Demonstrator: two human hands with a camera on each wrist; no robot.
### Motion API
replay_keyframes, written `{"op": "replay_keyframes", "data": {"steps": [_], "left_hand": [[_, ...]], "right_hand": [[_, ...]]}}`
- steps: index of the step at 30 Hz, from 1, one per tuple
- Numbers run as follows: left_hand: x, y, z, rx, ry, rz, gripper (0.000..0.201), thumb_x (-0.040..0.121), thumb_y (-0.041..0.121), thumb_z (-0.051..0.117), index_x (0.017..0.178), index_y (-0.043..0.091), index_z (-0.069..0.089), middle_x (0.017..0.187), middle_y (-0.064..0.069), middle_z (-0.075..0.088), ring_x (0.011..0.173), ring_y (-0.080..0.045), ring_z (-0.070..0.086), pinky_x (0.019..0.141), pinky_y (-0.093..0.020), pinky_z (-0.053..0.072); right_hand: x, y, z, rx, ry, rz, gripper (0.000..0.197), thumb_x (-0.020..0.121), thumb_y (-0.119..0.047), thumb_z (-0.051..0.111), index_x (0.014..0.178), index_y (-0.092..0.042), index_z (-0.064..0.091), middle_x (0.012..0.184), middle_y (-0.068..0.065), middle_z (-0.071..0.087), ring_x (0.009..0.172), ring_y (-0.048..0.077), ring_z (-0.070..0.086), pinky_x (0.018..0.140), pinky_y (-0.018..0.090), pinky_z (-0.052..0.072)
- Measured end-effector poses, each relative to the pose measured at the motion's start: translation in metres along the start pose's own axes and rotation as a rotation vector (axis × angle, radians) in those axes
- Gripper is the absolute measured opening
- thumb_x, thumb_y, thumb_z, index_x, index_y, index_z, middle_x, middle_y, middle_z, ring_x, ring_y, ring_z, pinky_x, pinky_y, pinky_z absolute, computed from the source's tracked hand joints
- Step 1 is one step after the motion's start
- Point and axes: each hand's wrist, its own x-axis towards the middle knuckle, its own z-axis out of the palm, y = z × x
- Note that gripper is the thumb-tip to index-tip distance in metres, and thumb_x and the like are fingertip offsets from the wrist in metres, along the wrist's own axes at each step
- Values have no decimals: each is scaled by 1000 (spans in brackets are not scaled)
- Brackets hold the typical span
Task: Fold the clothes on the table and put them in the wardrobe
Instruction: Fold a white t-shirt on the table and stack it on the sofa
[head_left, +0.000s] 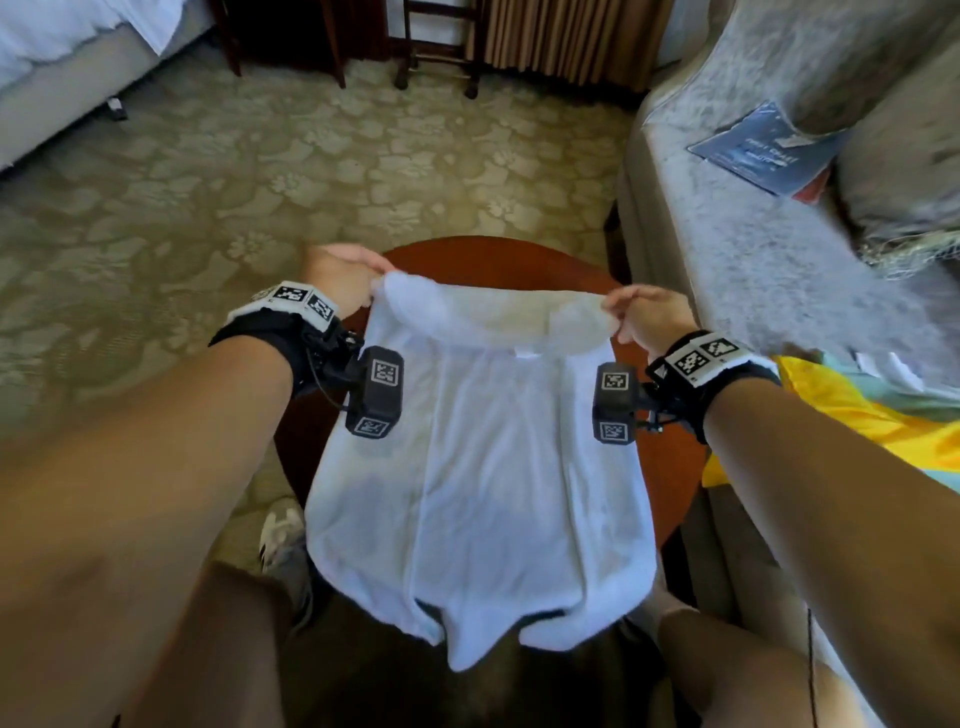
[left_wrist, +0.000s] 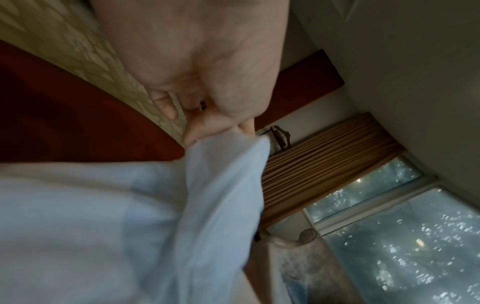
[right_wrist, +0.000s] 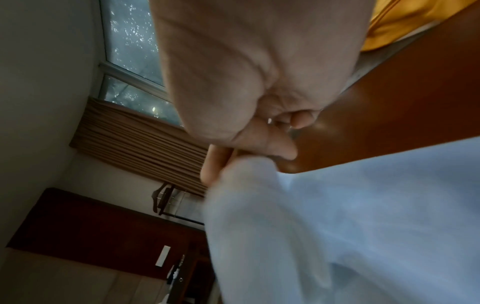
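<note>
White shirt pinched between both hands over round wooden table

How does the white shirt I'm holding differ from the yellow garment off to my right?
The white shirt is held up over the round table, pinched at its top by the left hand and right hand; the yellow garment lies untouched. The white shirt is spread flat; the yellow garment is crumpled. Both are unfolded.
</note>
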Motion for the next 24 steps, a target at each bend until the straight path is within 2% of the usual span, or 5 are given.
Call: {"op": "replay_keyframes", "data": {"steps": [5, 11, 14, 17, 24], "left_hand": [[-22, -30, -16, 164, -90, -95, 41, 82, -12, 37, 64, 5, 70, 49, 0, 66, 74, -8, 69, 98, -25, 43], [-28, -29, -2, 366, -77, -31, 12, 83, 11, 66, 73, 10, 73, 84, -10, 71, 88, -26, 67, 76, -33, 54], [-37, -21, 12, 585, -159, -150, 24, 80, 29, 69, 89, 9, 60, 85, -12, 61, 74, -30, 60, 59, -30, 49], [-37, -28, 20, 585, -88, -366, 68, 78, 32, 71, 132, 2, 42, 126, -19, 52, 106, -38, 58, 81, -42, 53], [-32, -40, 18, 378, 68, -173, 32, 82, 15, 69, 58, 15, 49, 62, -3, 50, 59, -25, 52, 54, -27, 44]], "right_hand": [[-15, 17, -5, -25, -40, 175, 58, 95, 11, 31, 58, -21, 62, 91, -9, 63, 73, 0, 60, 48, 11, 39], [-33, 14, 10, -263, -110, 164, 41, 102, -11, 44, 143, -13, 49, 145, 10, 50, 123, 26, 56, 95, 32, 50], [-39, 23, 13, -319, -35, 246, 33, 87, -27, 68, 112, -7, 60, 101, 13, 66, 93, 32, 64, 82, 39, 54], [-39, 31, 14, -433, -34, 290, 33, 79, -36, 73, 87, -9, 55, 88, 8, 67, 80, 27, 67, 82, 39, 57], [-30, 27, 11, -397, -54, 247, 39, 91, -21, 64, 126, -7, 56, 76, -3, 49, 74, 21, 54, 72, 33, 50]]}}
